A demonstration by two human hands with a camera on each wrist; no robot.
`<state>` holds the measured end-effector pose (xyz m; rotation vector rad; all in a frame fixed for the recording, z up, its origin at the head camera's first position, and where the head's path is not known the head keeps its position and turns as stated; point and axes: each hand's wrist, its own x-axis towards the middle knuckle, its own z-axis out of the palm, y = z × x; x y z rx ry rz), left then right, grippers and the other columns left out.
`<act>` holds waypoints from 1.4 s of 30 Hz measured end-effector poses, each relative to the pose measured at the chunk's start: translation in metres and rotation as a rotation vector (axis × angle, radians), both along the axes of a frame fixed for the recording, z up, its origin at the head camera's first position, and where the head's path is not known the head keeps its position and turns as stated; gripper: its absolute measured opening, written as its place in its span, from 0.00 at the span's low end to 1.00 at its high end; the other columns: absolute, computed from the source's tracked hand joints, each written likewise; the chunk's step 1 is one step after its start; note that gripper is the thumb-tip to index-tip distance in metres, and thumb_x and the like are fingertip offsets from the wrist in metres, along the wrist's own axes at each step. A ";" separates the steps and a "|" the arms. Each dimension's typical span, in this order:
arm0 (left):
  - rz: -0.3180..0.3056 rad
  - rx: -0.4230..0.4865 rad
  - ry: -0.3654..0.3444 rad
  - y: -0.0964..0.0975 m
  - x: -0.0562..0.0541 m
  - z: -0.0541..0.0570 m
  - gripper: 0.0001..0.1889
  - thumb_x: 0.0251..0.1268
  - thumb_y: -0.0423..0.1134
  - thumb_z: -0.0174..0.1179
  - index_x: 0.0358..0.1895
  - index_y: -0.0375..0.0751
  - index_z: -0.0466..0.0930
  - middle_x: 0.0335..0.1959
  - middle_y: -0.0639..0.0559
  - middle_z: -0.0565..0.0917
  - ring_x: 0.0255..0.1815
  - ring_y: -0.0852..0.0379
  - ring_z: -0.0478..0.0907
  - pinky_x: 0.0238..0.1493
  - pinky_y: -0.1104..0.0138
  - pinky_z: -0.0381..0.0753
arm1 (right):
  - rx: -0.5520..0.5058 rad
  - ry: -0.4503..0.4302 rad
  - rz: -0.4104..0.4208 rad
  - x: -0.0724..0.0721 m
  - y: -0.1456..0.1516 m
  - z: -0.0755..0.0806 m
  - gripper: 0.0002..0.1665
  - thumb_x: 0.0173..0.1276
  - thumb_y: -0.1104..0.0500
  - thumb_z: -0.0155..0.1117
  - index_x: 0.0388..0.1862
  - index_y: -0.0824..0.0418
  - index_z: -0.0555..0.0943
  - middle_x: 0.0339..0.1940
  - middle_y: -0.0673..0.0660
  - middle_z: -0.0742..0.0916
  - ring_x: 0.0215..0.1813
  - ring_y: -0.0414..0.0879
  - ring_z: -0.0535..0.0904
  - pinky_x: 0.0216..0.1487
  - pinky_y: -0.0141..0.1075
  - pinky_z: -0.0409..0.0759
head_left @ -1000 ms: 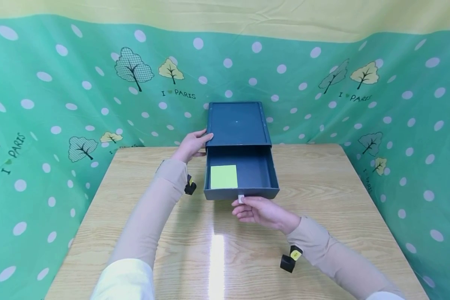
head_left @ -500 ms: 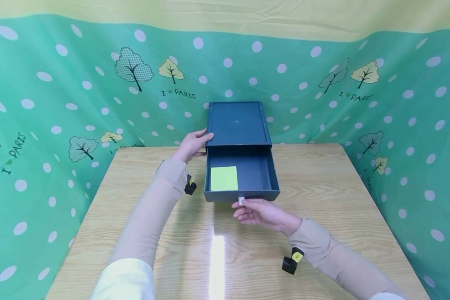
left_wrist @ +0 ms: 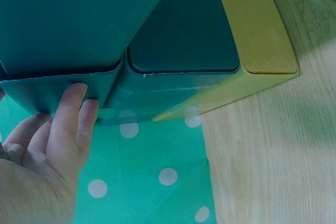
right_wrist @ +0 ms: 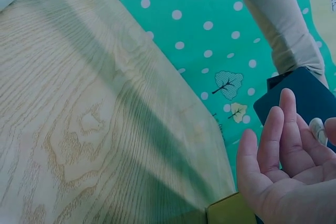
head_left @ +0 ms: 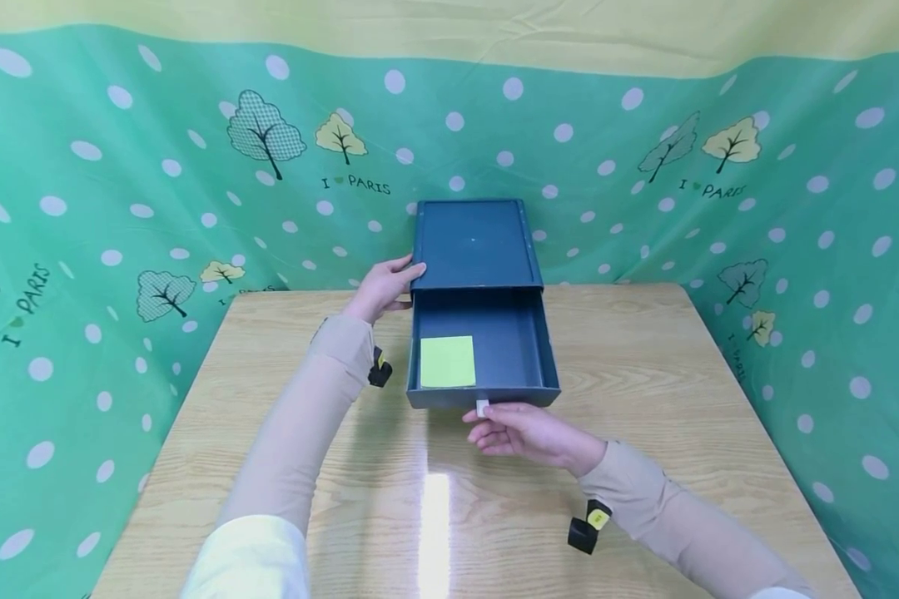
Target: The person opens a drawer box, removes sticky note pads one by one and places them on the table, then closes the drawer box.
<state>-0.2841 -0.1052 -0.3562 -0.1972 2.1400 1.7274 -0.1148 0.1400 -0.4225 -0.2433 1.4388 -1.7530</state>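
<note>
In the head view, a dark blue drawer cabinet (head_left: 472,241) stands at the back of the table, its top drawer (head_left: 511,358) pulled out. My right hand (head_left: 528,433) pinches the small white pull tab (head_left: 483,408) on the drawer front, also visible as a white tab (right_wrist: 317,129) in the right wrist view. A yellow-green square sticky note (head_left: 448,362) lies at the drawer's left front. My left hand (head_left: 384,287) rests against the cabinet's left side, thumb at the top edge. In the left wrist view, its fairly straight fingers (left_wrist: 65,119) press the side wall.
Below the open drawer, the left wrist view shows another dark blue drawer (left_wrist: 184,35) and a yellow one (left_wrist: 262,30). A green dotted curtain (head_left: 599,183) hangs behind and beside the wooden table (head_left: 629,366). Wrist cameras hang under both forearms.
My right hand has drawn the drawer a little further toward me, and the sticky note has come along with it. The left hand stays in place on the cabinet.
</note>
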 end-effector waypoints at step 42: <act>0.004 0.014 -0.006 -0.001 0.000 -0.001 0.34 0.68 0.51 0.55 0.74 0.56 0.54 0.73 0.48 0.62 0.66 0.47 0.70 0.62 0.54 0.75 | 0.002 0.032 0.069 0.007 0.003 -0.007 0.31 0.77 0.53 0.43 0.66 0.77 0.61 0.38 0.46 0.86 0.43 0.37 0.81 0.56 0.35 0.79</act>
